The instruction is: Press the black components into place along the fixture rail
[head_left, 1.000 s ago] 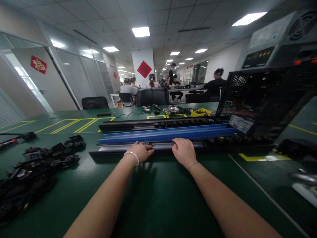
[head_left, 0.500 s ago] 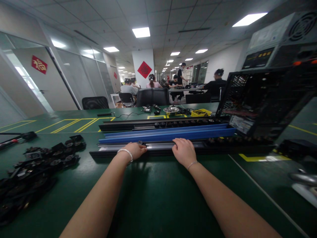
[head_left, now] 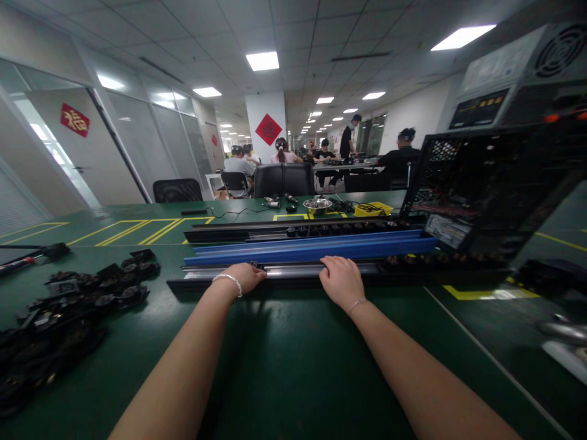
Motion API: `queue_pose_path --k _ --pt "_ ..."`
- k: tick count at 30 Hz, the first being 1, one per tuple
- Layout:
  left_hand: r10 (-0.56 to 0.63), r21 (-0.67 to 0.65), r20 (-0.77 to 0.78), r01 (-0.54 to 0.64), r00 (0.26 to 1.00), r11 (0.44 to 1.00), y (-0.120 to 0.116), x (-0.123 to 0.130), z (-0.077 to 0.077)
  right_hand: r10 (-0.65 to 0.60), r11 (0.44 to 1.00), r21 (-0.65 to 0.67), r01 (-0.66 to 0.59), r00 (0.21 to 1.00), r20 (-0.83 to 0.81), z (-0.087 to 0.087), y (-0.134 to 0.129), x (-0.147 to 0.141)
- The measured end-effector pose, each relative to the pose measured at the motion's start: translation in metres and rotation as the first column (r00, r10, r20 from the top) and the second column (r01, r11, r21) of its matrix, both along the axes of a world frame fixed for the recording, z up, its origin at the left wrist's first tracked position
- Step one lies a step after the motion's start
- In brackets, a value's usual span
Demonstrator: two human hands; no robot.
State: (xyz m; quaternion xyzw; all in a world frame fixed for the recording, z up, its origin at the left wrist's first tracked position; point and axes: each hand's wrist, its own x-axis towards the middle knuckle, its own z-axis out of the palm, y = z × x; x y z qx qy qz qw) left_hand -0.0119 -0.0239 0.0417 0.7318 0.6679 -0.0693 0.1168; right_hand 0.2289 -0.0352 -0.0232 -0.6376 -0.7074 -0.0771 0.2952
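A long black rail with a shiny silver channel (head_left: 293,272) lies across the green table in front of me. My left hand (head_left: 242,278) is closed at its left part, fingers pinched on a small dark part (head_left: 257,265) that sits in the channel, mostly hidden by the hand. Farther right, my right hand (head_left: 342,283) is wrapped over the same rail, its fingertips at the far edge. Several dark parts (head_left: 440,261) sit in the rail's right end. Just behind lies a blue rail (head_left: 284,249), and beyond it another black rail (head_left: 220,234) with dark parts along its right half.
Black parts lie heaped (head_left: 87,299) on the left of the table (head_left: 284,366). An open computer case (head_left: 486,189) stands at the right. Toward the back are a metal bowl (head_left: 317,206), a yellow tray (head_left: 372,209) and cables. Several people sit or stand beyond.
My left hand has slid a little to the left along the rail, and the small dark part has moved with it. The right hand has stayed in place.
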Motion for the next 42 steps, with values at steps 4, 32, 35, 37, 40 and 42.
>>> queue_pose_path --k 4,32,35,37,40,42 --pt "0.022 0.013 0.005 -0.022 1.000 1.000 0.002 -0.003 0.000 0.001 1.000 0.004 -0.001 1.000 -0.002 0.000 0.000 0.000" --pt "0.199 0.034 -0.063 -0.197 0.978 0.980 0.017 -0.034 -0.005 -0.002 1.000 0.021 0.002 1.000 0.006 -0.001 0.000 0.000" --pt "0.216 0.036 -0.070 -0.214 0.974 0.976 0.018 -0.036 -0.006 -0.003 1.000 0.017 0.003 1.000 0.004 0.000 -0.001 0.000" --pt "0.229 0.035 -0.081 -0.227 0.970 0.973 0.018 -0.038 -0.005 -0.001 1.000 0.017 0.001 1.000 0.003 0.000 -0.001 0.000" --pt "0.230 0.041 -0.087 -0.228 0.969 0.973 0.018 -0.041 -0.005 0.000 1.000 0.016 0.000 1.000 0.000 0.000 -0.001 0.000" --pt "0.237 0.047 -0.085 -0.234 0.968 0.971 0.018 -0.043 -0.005 0.002 1.000 0.017 -0.002 1.000 0.002 0.000 -0.001 0.000"
